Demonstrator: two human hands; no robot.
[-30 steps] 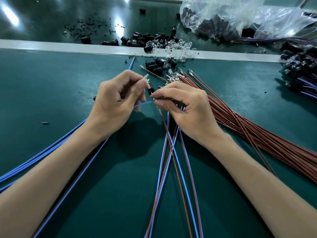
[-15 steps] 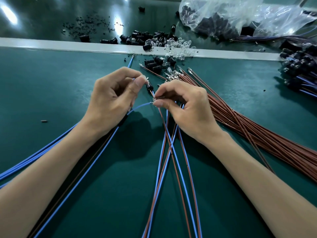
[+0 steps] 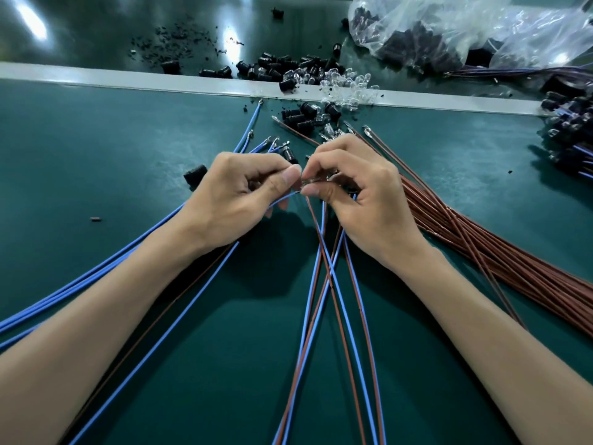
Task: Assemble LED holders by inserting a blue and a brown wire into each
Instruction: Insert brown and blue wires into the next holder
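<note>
on the near side of the white strip (image 3: 128, 80) that crosses the green table (image 3: 80, 155), the two hands meet fingertip to fingertip. the left hand (image 3: 237, 200) is curled, thumb pressed to forefinger, and grips a blue wire (image 3: 154, 343) that runs from under its thumb away from the strip. the right hand (image 3: 362, 200) pinches a small shiny part (image 3: 317, 180) between thumb and forefinger; what it is cannot be told. the wire's end touches the right thumb tip. a black holder (image 3: 290, 155) shows just past the left forefinger, toward the strip; whether it is held cannot be told. a pile of holders (image 3: 301, 117) and clear leds (image 3: 346, 88) lie against and on the strip. brown wires (image 3: 481, 252) fan away from the strip on the right. a plastic bag (image 3: 449, 27) sits beyond the strip.
</note>
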